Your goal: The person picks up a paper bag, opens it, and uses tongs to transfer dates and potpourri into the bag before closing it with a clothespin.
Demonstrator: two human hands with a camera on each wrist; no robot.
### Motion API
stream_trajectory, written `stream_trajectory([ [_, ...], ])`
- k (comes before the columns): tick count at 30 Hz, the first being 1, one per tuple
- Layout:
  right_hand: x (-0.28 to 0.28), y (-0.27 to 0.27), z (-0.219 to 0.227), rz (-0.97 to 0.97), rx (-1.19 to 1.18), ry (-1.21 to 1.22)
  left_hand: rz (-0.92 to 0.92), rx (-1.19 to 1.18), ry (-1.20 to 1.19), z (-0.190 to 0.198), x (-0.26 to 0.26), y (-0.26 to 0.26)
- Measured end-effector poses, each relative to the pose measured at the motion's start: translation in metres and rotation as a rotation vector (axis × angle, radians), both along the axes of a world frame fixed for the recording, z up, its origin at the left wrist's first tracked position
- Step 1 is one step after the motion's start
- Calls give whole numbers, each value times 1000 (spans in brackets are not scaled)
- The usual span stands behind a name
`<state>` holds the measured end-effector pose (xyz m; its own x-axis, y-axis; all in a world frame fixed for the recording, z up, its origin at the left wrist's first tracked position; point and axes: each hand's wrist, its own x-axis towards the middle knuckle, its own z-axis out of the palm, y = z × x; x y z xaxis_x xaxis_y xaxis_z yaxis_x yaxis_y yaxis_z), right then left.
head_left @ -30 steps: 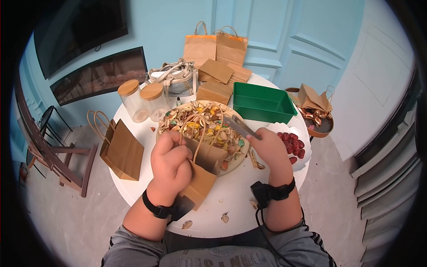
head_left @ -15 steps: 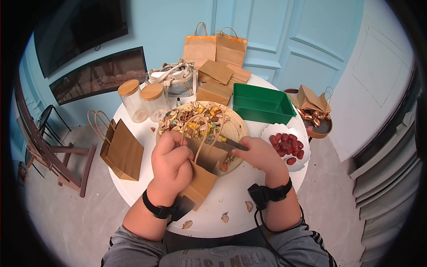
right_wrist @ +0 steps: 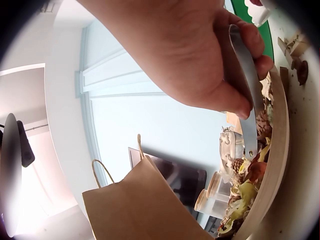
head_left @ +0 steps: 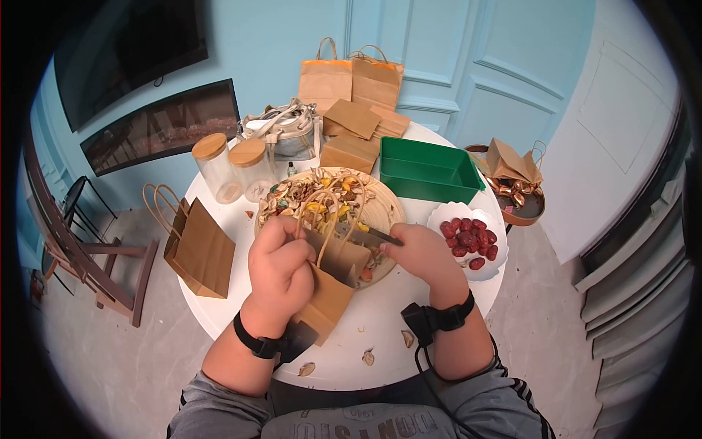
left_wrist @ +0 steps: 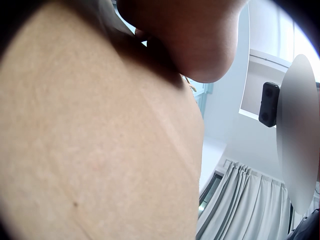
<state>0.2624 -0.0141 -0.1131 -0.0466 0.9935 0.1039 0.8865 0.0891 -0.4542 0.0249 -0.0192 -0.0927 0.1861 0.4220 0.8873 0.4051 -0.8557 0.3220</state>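
My left hand (head_left: 281, 267) grips an open brown paper bag (head_left: 329, 300) by its edge and handle, tilted over the front of the round wooden tray (head_left: 385, 208). Dried petals and pine cones (head_left: 292, 192) cover much of that tray. Metal tongs (right_wrist: 245, 65) are pinched in my right hand (head_left: 431, 260), and their tips reach down to the potpourri beside the bag's mouth. In the right wrist view the right hand (right_wrist: 200, 55) has its thumb on one arm of the tongs. The left wrist view shows mostly skin of the left hand (left_wrist: 110, 130).
A second paper bag (head_left: 201, 249) stands at the left. Behind are lidded jars (head_left: 248, 172), a fabric bag (head_left: 289, 135) and more paper bags (head_left: 325, 84). A green box (head_left: 428, 172) stands at the back right, with red dates (head_left: 468, 238) on a white plate (head_left: 486, 271) nearer. Loose petals (head_left: 368, 357) lie in front.
The right hand has come down and towards the bag with the tongs, whose tips have moved from over the tray's right part to beside the bag. The left hand has barely moved.
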Motion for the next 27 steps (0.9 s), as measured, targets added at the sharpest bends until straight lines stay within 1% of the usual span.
stream_trajectory([
  [7, 1, 2, -3, -11, 39, 21, 2, -1, 2, 0, 0, 0],
  [9, 0, 2, -4, -21, 96, 71, -1, 0, 1, 1, 0, -1],
  [16, -1, 2, -3, -37, 105, 120, -14, 28, 0, 1, -1, 0],
  [19, -4, -2, 4, -85, 38, 162, -21, 34, -3, 2, -1, 0],
  [25, -5, -7, 9, -112, 159, 172, -18, 35, -2, 2, -1, -1],
  [27, -5, -7, 9, -103, 199, 220, -11, 37, -1, 1, -1, -1],
])
